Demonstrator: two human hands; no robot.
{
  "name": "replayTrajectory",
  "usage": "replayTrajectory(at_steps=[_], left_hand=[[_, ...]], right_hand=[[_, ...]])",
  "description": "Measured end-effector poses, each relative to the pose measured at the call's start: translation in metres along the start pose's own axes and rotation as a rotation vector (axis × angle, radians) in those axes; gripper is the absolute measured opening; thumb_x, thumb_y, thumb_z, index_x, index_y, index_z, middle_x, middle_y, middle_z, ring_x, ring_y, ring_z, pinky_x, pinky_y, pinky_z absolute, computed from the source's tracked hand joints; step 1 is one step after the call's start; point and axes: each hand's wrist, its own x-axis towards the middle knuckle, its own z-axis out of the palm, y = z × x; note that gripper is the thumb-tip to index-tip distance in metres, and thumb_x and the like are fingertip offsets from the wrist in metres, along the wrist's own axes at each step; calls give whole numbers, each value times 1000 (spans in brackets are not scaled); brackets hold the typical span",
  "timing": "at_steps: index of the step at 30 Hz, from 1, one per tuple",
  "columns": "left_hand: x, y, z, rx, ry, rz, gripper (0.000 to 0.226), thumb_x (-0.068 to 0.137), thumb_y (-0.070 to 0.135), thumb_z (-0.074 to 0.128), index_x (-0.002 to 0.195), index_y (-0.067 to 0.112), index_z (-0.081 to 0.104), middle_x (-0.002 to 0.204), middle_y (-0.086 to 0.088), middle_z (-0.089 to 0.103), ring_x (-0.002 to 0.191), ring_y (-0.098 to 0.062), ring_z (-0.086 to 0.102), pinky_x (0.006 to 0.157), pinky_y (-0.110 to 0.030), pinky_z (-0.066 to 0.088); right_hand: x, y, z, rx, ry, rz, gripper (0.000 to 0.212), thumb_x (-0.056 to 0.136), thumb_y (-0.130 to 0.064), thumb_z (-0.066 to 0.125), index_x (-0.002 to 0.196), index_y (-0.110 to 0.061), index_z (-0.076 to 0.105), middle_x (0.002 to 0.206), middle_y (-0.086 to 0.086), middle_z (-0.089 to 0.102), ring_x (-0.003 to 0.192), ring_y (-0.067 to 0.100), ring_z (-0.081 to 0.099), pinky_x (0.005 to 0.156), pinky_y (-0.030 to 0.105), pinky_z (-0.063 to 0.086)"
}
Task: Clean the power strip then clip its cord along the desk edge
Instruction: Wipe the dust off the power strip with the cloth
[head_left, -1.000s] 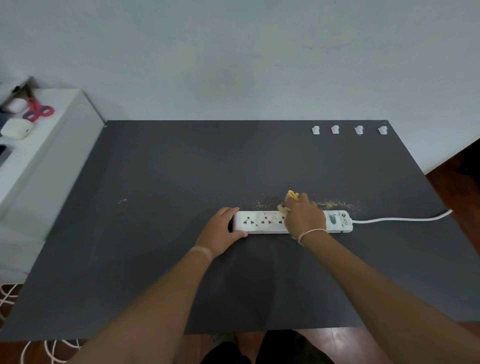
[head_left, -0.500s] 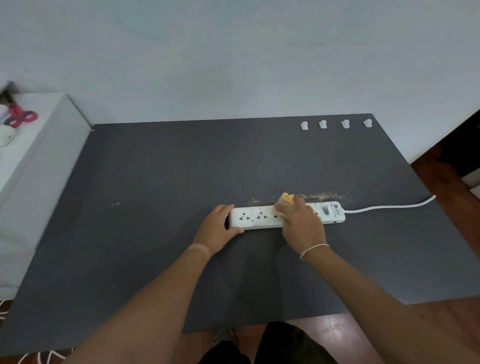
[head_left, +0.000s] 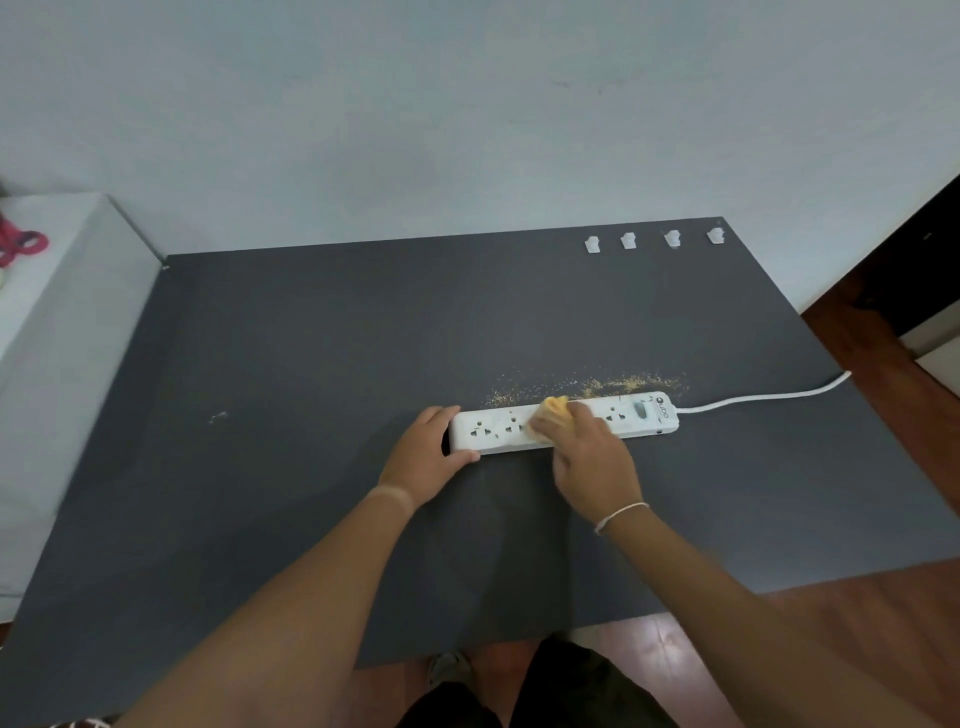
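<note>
Head view: on the dark grey rectangular tabletop (head_left: 311, 364) lies one long white plastic power strip (head_left: 563, 422), its white round cord (head_left: 763, 399) trailing loose off its right end, so wiping is underway and clipping remains. Left hand (head_left: 426, 460) grips the strip's left end; right hand (head_left: 592, 457) clenches one small yellow cloth (head_left: 556, 406) mid-strip, yellow-brown crumbs (head_left: 587, 387) just behind it. Four small white plastic clips (head_left: 653, 240) wait well behind the strip.

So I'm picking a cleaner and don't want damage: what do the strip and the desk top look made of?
Strip: looks like white moulded plastic, smooth, slight sheen near its switch. Desk: flat dark grey matt surface, probably laminate or painted board; I can't tell which.
</note>
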Motion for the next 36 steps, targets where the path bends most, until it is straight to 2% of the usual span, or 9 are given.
replayTrajectory(at_steps=[2,5,8,13,17,24,28,33,36], left_hand=[[1,1,-1,9,-9,-1,67,78,27,70,136,14,39,139,0,43,126,-17,42,102,-24,31],[1,0,-1,14,-16,-1,67,79,28,69,137,15,39,139,0,43,127,-17,42,102,-24,31],[0,1,0,13,-14,-9,66,79,27,69,137,14,39,139,-1,43,126,-17,42,101,-24,31],[1,4,-2,26,-35,-31,67,79,26,69,137,14,39,139,-1,42,127,-17,41,100,-22,29],[1,9,0,29,-23,-72,67,79,24,70,137,14,39,140,-1,42,128,-18,41,102,-24,29],[0,32,9,200,59,-94,86,71,38,73,142,18,29,145,0,33,134,-21,32,113,-36,29],[7,69,32,319,42,37,78,75,40,68,140,19,33,144,1,36,133,-20,32,113,-32,27],[22,121,76,400,-51,158,68,82,37,62,141,19,33,144,-1,38,133,-22,33,113,-32,26],[31,146,98,416,-60,173,66,85,34,59,142,16,30,147,-3,36,135,-23,32,114,-33,25]], right_hand=[[-3,-6,5,-15,-63,-52,38,69,-7,46,96,-20,69,104,19,64,64,36,59,54,38,53],[5,13,-3,-10,-38,128,39,63,7,63,93,-17,70,97,22,62,66,40,58,52,40,51],[14,33,-16,-3,17,259,35,72,6,61,97,-16,69,99,22,58,73,41,56,56,42,50],[4,44,-11,-44,-35,-44,38,71,-5,45,96,-17,70,102,23,63,66,38,58,54,38,51],[11,73,-26,3,24,268,31,70,5,64,94,-14,70,96,23,59,72,42,57,57,41,49],[10,105,-40,82,21,43,38,69,7,62,98,-17,70,93,20,59,69,38,57,53,36,49],[4,115,-40,52,-84,-160,40,70,-8,42,95,-20,70,101,20,63,69,37,60,57,38,54],[12,143,-57,72,6,128,32,69,4,63,92,-17,69,85,18,57,61,36,54,50,36,47],[9,153,-63,77,13,-22,33,74,-5,50,97,-18,69,89,17,59,62,34,53,52,34,46]])
